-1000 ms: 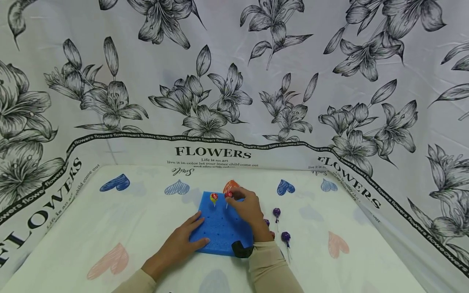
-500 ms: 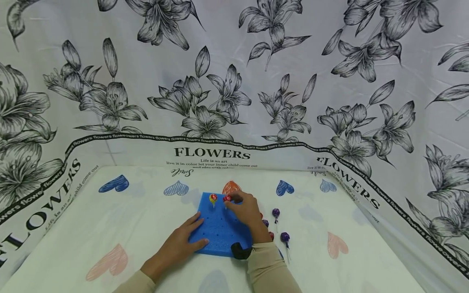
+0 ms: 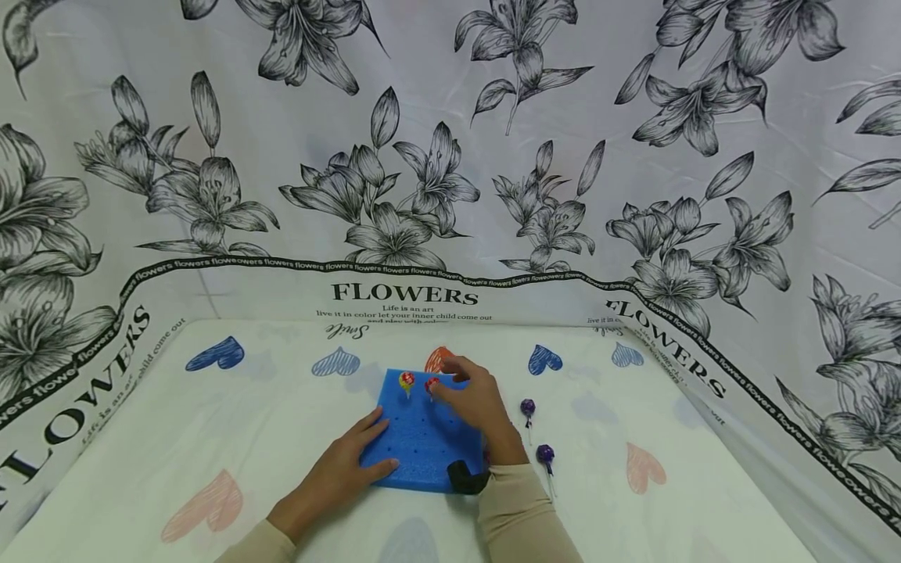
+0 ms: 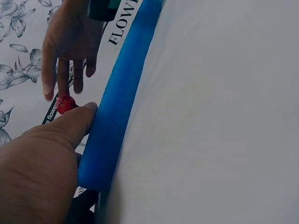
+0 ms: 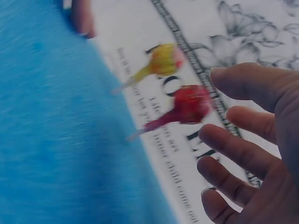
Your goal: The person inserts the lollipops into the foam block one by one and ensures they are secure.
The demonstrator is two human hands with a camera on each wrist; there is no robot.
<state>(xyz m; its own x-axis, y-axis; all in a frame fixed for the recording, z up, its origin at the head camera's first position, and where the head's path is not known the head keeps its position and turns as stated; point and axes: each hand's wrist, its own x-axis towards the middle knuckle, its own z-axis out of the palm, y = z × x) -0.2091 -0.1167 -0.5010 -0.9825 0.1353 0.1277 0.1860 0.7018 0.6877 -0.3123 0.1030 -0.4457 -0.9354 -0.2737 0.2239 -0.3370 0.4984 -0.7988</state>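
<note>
A blue foam block (image 3: 422, 461) with small holes lies on the table. Two wrapped lollipops stand with their sticks in its far edge: a yellow-and-red lollipop (image 5: 164, 63) and, to its right, a red lollipop (image 5: 192, 105). My right hand (image 3: 477, 403) is beside the red one; in the right wrist view its thumb and fingers are spread and apart from the candy. My left hand (image 3: 341, 465) rests at the block's left side, fingers extended, with the thumb (image 4: 77, 121) against the foam. The block's right edge is partly hidden behind my right forearm.
Two purple lollipops (image 3: 545, 454) lie on the heart-printed tablecloth (image 3: 317, 422) right of my right forearm. A black curved piece (image 3: 466, 478) sits by my right wrist over the block's near corner. Behind rises a flower-printed curtain (image 3: 436, 86).
My right thumb and fingers have come off the red lollipop, which stays upright in the foam. My right forearm now hides other lollipops beside the block. The left hand stays at the block.
</note>
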